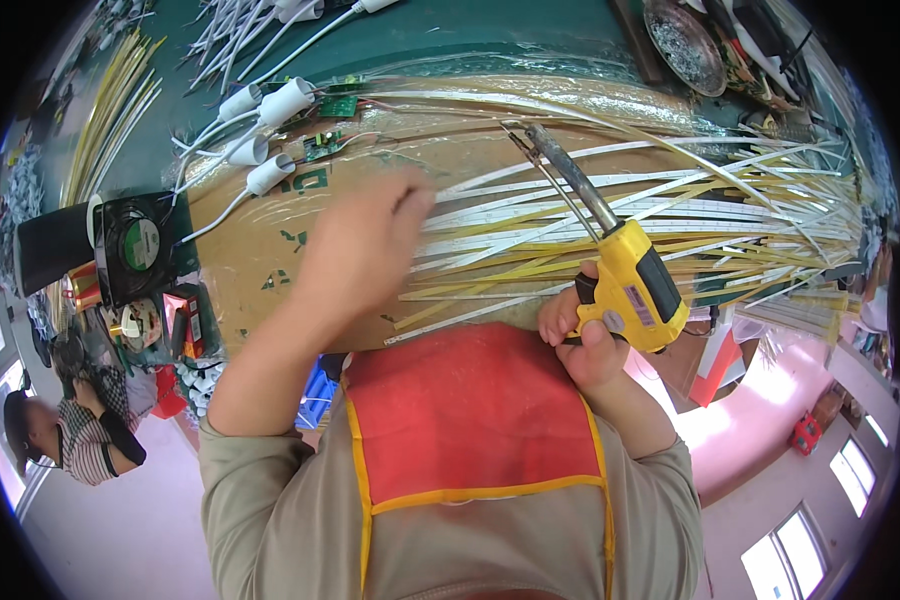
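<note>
My right hand (582,335) is closed round the grip of a yellow and black soldering gun (635,290). Its metal barrel points up and away to the left, with a thin feed tube beside it, over a bundle of white and yellow LED strips (610,215). My left hand (365,240), smeared by motion, hovers by the strips' left ends; whether its fingers hold anything does not show. Beyond it lie small green circuit boards (322,146) with wires. White lamp sockets (286,102) with white cords rest to the left of the boards.
Brown cardboard (245,270) covers the near worktop. A black fan (138,245) stands at the left, with a red box (182,325) nearby. Another bundle of strips (110,120) lies at the far left. A round metal dish (684,45) sits far right. A person (75,435) is at lower left.
</note>
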Demonstrator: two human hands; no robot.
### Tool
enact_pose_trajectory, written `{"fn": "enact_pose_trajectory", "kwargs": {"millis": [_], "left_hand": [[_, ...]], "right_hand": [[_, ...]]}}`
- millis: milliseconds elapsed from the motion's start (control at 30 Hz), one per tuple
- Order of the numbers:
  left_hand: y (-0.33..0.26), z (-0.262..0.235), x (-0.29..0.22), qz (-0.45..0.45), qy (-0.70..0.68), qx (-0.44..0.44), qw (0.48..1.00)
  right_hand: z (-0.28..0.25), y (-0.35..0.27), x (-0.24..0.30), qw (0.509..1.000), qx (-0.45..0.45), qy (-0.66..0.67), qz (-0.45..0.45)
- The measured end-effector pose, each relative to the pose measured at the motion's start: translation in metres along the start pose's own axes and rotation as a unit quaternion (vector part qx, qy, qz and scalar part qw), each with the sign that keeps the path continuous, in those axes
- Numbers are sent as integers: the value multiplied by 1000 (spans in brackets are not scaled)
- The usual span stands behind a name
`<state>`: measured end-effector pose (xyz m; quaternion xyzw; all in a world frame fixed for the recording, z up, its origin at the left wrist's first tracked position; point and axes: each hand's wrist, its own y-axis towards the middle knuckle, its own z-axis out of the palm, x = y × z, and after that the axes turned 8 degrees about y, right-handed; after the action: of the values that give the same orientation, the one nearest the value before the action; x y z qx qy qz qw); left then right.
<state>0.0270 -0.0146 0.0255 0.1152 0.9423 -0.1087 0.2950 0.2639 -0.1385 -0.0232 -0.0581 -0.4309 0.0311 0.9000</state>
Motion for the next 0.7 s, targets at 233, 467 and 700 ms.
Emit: {"fn": "enact_pose_trajectory", "kwargs": {"millis": [233, 467, 700], "left_hand": [[17, 4, 19, 86, 122, -68, 986], [20, 5, 20, 130, 162, -107, 972], [92, -68, 45, 88, 175, -229, 953]], "right_hand": [[-1, 1, 0, 1000, 9, 0, 16], [-1, 0, -1, 999, 10, 11, 28], [1, 2, -2, 1000, 15, -3, 17]]}}
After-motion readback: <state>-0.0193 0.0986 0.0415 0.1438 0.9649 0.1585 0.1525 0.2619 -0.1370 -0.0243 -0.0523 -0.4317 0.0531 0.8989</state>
